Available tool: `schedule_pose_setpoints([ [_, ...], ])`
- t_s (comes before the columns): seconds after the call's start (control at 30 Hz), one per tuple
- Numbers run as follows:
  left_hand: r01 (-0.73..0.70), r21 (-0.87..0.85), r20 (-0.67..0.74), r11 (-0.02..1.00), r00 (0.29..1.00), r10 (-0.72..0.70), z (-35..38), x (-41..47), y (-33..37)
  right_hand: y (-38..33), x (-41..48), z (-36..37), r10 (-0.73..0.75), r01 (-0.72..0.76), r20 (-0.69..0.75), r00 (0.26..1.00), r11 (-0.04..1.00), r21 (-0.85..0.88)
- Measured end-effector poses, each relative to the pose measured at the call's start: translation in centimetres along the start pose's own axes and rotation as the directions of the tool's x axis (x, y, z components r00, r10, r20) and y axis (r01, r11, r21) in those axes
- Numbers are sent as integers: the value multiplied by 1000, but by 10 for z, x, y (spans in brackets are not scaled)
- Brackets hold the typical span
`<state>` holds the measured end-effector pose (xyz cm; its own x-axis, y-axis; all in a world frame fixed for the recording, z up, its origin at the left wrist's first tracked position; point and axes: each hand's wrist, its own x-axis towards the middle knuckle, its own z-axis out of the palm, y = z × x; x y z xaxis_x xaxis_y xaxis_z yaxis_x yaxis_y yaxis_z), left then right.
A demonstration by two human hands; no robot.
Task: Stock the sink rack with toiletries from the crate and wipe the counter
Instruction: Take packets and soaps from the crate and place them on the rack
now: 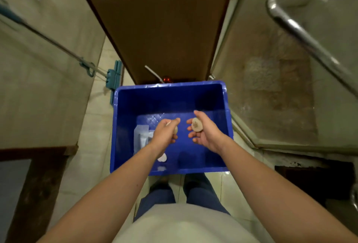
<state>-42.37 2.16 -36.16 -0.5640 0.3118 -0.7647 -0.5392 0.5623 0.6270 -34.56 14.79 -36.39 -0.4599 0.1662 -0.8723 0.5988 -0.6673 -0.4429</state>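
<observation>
Step in hand: judged to be lifting toiletries out of the blue crate [170, 84] for the sink rack, which is out of view.
Right hand [205, 136]: palm up, with thumb and curled fingers [190, 135] pinching a round soap disc [197, 124] by its edge, printed face up.
Left hand [164, 134]: curled round a second small pale round piece [175, 130]; the fingers hide most of it, so what it is cannot be told.
Where the things lie: both pieces are held above the crate's floor, near each other but apart.
In the crate: clear packets [141, 138] lie by the left wall, and a white round piece [162, 158] lies under the left forearm.
Doing it well: grip each piece snugly at the rim and raise both hands clear of the crate walls before turning, since smooth soap may slip.
</observation>
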Motion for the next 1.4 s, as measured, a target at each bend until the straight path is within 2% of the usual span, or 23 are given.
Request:
schedule_pose_setpoints([
  [0.1, -12, 77, 33, 997, 999, 10, 2, -9, 16, -5, -27, -6, -9, 9, -4, 1000, 990, 144],
  [0.27, -45, 177, 158, 983, 987, 16, 0, -30, 40, 3, -72, -8, -52, 65, -65, 996, 975, 214],
  [0.37, -118, 240, 270, 964, 962, 51, -2, -45, 45, 14, -97, -7, -129, 144, -92, 987, 970, 196],
  [0.47, -234, 267, 398, 935, 910, 114, -6, -59, 48, 26, -122, -4, -244, 282, -201, 949, 940, 191],
  [0.57, -365, 315, 499, 876, 849, 174, -7, -75, 53, 38, -149, -3, -330, 410, -318, 889, 884, 227],
  [0.67, -478, 332, 601, 813, 772, 209, 0, -94, 62, 52, -180, -4, -379, 486, -373, 847, 837, 253],
  [0.8, -652, 324, 727, 685, 635, 260, 24, -123, 69, 69, -219, -11, -421, 577, -472, 775, 776, 255],
  [0.97, -790, 246, 850, 561, 455, 267, 68, -167, 72, 93, -269, -33, -450, 712, -618, 644, 648, 271],
  [1.13, -858, 212, 892, 467, 365, 266, 120, -215, 62, 121, -316, -62, -426, 805, -757, 495, 553, 215],
  [1.4, -943, 80, 952, 323, 168, 255, 212, -291, 23, 189, -399, -120, -348, 856, -880, 323, 505, 114],
])
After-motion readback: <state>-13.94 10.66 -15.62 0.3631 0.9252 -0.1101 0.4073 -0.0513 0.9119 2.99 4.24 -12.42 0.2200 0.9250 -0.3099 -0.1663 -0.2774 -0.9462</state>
